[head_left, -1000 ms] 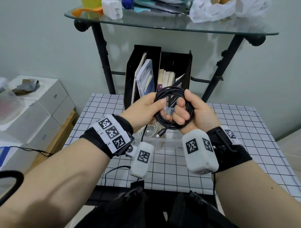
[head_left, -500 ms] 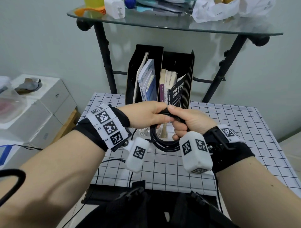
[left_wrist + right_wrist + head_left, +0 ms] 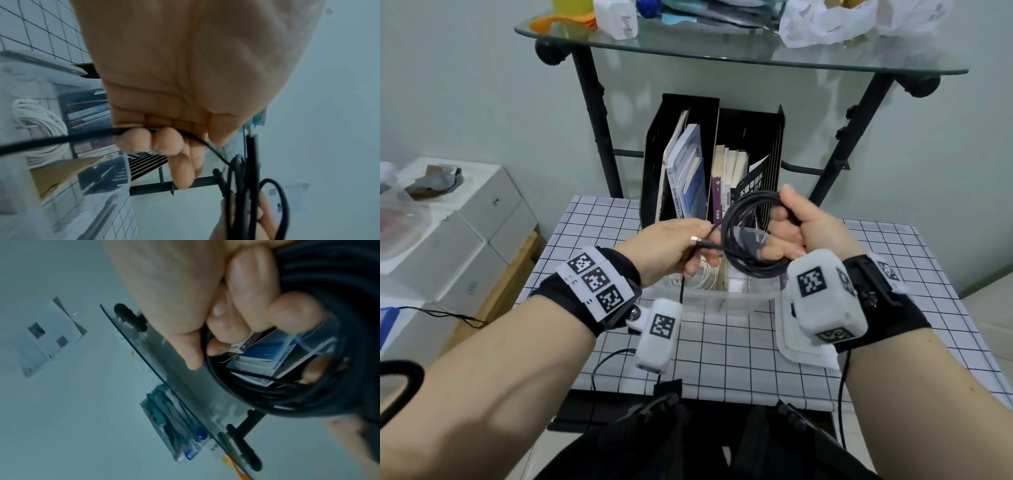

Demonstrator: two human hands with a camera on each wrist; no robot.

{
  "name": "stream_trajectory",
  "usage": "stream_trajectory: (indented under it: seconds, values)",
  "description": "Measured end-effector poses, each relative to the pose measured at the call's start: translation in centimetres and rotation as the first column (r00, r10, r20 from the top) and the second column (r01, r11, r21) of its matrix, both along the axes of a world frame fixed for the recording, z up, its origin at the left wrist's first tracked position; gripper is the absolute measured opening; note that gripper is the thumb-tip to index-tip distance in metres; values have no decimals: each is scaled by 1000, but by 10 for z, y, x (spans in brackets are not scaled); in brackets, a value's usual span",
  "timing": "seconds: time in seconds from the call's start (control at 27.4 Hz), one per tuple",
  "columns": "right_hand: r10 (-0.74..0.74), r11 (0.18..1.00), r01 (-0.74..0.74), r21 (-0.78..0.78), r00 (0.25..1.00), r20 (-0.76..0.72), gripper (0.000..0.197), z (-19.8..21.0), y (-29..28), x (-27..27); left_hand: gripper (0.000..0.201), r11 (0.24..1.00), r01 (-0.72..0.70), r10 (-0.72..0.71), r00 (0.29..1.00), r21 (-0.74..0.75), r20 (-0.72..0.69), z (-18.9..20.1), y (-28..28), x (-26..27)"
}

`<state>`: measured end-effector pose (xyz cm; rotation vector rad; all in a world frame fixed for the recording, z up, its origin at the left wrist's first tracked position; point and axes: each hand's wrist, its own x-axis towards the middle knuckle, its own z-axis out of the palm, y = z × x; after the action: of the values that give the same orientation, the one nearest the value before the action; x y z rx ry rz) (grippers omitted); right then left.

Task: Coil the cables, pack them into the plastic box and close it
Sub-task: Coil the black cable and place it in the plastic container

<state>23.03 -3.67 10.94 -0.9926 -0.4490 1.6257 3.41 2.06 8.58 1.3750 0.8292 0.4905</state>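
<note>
Head view: right hand (image 3: 804,229) clenches the black cable coil (image 3: 748,236), left hand (image 3: 674,246) pinches its loose end (image 3: 700,242); slack grip could spring the loops open.

Head view: looks forward and down from above both forearms, taking in the gridded table (image 3: 722,349) at centre and the glass shelf (image 3: 739,51) across the top of the frame.
Left wrist view: sits very close beneath the left hand (image 3: 185,73), which fills the upper centre; the plastic box (image 3: 51,113) lies at left.
Right wrist view: very close under the right hand (image 3: 205,296), tilted upward at the shelf underside.
Shared: all three show the black cable coil (image 3: 750,236).
</note>
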Motion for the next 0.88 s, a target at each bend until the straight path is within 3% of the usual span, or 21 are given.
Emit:
stream_trajectory:
  seconds: [0.18,0.4,0.51,0.69,0.88]
  values:
    - [-295,954,299,10,945,-142,44,9,6,2,28,997,67,-68,997,-23,-29,-10,-7,2]
    - [-581,814,580,-27,812,-57,41,5,9,14,23,983,184,-185,969,-19,-166,-11,-14,5]
    - [-702,712,702,-3,712,-17,42,9,8,22,13,979,205,-203,950,-16,-238,-14,-15,0]
    - [-786,599,800,-10,586,-197,30,13,3,30,10,982,182,-164,949,42,-269,-11,-13,-4]
    - [-774,619,785,17,614,-154,26,3,11,25,6,964,215,-182,962,156,-201,11,-12,-2]
